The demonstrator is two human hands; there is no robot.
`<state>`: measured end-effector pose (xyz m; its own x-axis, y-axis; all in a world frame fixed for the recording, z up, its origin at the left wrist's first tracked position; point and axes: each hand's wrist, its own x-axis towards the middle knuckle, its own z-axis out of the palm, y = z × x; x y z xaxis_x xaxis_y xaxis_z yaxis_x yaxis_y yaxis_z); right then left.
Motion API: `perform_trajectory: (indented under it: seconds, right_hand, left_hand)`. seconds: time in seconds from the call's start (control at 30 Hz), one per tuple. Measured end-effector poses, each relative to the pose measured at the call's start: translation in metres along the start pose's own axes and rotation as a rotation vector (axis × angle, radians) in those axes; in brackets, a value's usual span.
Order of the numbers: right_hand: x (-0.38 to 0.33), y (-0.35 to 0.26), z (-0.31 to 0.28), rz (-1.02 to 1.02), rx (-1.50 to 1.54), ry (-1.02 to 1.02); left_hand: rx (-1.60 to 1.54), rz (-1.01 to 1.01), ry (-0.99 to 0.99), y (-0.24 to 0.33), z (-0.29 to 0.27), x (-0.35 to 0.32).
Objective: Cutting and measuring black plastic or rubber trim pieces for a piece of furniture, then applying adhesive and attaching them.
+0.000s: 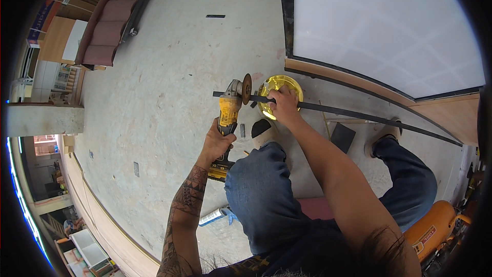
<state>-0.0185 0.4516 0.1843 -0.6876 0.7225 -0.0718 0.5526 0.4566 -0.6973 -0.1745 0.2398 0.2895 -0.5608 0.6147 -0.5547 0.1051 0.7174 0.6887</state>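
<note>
My left hand [218, 141] is wrapped round the body of a yellow and black cordless angle grinder [228, 113]. The grinder's thin brown disc [247, 88] stands upright beside a long dark metal bar [359, 115]; whether it touches the bar I cannot tell. With my right hand [283, 101] I grip the bar just right of the disc, over a round, shiny yellow container [294, 83]. The bar's short end sticks out left past the grinder head, and its long end runs off to the right. My right hand hides part of the container.
A large white panel with a dark frame [384, 31] stands at the upper right. Small dark offcuts [215, 16] and a dark square plate [342, 138] lie on the concrete floor [154, 123]. A sealant tube [212, 216] is by my leg; an orange tank [433, 228] stands lower right.
</note>
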Motion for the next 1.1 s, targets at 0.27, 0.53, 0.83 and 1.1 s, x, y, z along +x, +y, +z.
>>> perform_trajectory:
  seconds: [0.27,0.53,0.83,1.1]
  right_hand:
    - [-0.0001,-0.0015,-0.0013,0.005,-0.004,-0.006]
    - [-0.0011,-0.0021,-0.0009,0.023,-0.006,-0.009]
    - [-0.0004,-0.0021,-0.0006,0.025,-0.012,-0.003]
    - [-0.0007,-0.0021,-0.0001,-0.007,-0.005,0.023]
  left_hand:
    - [-0.022,-0.002,0.001,-0.0005,0.0017,0.0005]
    - [-0.036,-0.003,-0.015,-0.001,0.0024,0.0002]
    - [-0.018,0.002,0.001,-0.0012,0.0023,0.0003]
    - [-0.005,-0.004,0.015,-0.0041,0.0031,0.0006]
